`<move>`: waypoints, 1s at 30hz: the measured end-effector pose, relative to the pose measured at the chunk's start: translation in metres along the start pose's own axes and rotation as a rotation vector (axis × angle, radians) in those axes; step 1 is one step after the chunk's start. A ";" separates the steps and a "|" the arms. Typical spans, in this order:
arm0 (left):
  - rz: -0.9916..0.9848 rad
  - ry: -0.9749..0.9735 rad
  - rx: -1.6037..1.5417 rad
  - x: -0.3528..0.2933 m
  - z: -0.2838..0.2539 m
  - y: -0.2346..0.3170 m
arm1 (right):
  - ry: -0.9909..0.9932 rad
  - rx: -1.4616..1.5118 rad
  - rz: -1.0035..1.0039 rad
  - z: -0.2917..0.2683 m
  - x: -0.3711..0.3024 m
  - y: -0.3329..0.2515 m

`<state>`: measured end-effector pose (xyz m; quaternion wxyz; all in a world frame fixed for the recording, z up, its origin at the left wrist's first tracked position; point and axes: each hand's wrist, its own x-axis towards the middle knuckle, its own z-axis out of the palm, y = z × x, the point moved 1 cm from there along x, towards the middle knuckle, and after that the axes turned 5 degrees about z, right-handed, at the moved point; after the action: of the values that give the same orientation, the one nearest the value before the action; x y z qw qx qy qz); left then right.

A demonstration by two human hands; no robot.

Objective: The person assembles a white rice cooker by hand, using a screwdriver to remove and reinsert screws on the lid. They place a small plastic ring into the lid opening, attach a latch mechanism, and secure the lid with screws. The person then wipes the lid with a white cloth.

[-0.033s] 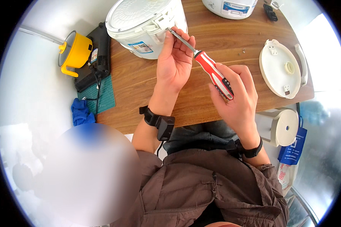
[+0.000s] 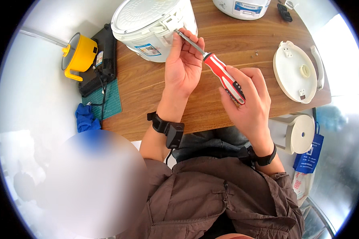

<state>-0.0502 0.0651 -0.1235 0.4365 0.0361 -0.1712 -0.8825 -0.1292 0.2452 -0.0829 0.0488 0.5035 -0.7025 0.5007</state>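
My right hand [image 2: 249, 101] is wrapped around the red, white and black handle of a screwdriver [image 2: 224, 77], its metal shaft slanting up to the left. My left hand [image 2: 183, 65] is palm up, thumb and fingers closed around the shaft near the tip. That tip meets the white hinge or bracket part at the side of a white rice cooker [image 2: 153, 34], which stands at the back left with its round lid on top. Whether a screw sits at the tip is too small to tell.
A second white cooker [image 2: 243, 8] stands at the back. On the right lie an oval white cover [image 2: 293, 77] and a curved white handle [image 2: 317, 67]. At left are a yellow pot [image 2: 79, 51], a black case [image 2: 107, 63], a green mat [image 2: 111, 99] and blue cloth [image 2: 86, 117]. A stool [image 2: 301, 134] stands below right.
Hardly anything differs; the screwdriver handle and my right hand have shifted very slightly to the left.
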 end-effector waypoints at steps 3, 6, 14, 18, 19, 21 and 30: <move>0.022 0.010 -0.012 -0.001 -0.003 -0.001 | 0.009 0.009 0.006 0.004 -0.001 -0.001; 0.031 0.020 0.001 -0.001 -0.001 -0.003 | 0.007 0.008 0.020 0.005 -0.002 -0.004; 0.069 0.078 0.345 -0.021 0.009 -0.003 | 0.042 -0.001 -0.008 0.005 -0.003 -0.004; 0.529 -0.048 1.390 -0.050 0.020 0.022 | 0.091 0.040 -0.019 0.004 -0.002 -0.001; 0.726 -0.113 1.722 -0.052 0.027 0.035 | 0.107 0.042 -0.025 0.005 -0.003 -0.001; 1.363 -0.488 2.170 -0.034 0.035 0.077 | 0.118 0.053 -0.029 0.010 -0.004 0.000; 1.129 -0.559 2.314 0.020 0.029 0.102 | 0.180 0.254 0.057 0.010 -0.008 -0.005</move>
<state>0.0082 0.0001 -0.0602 0.4096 0.1277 -0.8980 0.0977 -0.1169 0.2427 -0.0889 0.0334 0.4384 -0.6402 0.6300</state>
